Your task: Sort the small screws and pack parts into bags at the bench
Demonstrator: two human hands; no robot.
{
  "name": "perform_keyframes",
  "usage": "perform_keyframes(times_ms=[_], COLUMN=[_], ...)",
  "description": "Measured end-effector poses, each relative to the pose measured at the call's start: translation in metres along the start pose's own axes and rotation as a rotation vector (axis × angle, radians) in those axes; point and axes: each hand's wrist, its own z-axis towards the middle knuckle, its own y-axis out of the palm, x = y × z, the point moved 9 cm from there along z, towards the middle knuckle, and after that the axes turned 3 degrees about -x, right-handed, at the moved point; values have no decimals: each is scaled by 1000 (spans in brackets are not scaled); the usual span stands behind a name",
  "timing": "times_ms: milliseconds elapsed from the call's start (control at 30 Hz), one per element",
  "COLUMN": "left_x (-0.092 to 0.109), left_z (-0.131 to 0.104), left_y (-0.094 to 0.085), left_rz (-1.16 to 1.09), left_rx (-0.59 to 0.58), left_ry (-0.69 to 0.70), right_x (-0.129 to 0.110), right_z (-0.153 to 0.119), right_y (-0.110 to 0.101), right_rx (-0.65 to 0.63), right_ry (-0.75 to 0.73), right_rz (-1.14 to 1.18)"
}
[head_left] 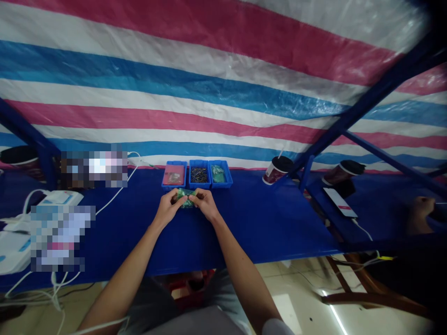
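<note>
My left hand (170,205) and my right hand (205,202) pinch a small green plastic packet (186,199) between them, just above the blue tabletop. Thumbs lie on its near face; what is inside cannot be made out. Right behind my hands three blue bins stand in a row. The left bin (163,181) holds a pink sheet or bag with small pieces on it. Many small dark metal pieces (199,175) fill the middle bin (200,185). In the right bin (228,178) lie green packets (218,173) like the one in my hands.
White power strips (64,197) with cables crowd the left of the blue table (265,223), beside blurred-out items. A lidded cup (277,170) stands near a blue frame post. Further right are another cup (344,172), a phone (340,202) and another person's hand (423,207).
</note>
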Motion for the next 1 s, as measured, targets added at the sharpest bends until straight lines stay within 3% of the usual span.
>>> perform_keyframes(times_ms=[267, 433, 567, 733, 1000], left_x=[-1, -2, -2, 1, 5], left_z=[1, 2, 1, 1, 0], left_y=[-1, 3, -6, -14, -9], left_rz=[-56, -154, -95, -13, -15], left_rx=[-7, -30, 37, 91, 42], left_ry=[-20, -26, -2, 23, -1], right_x=[2, 2, 1, 3, -1], right_z=[1, 1, 1, 0, -2], right_y=[2, -2, -3, 8, 10], right_rx=[-77, -11, 30, -59, -104], right_ry=[8, 33, 39, 48, 62], right_rz=[-85, -54, -54, -30, -31])
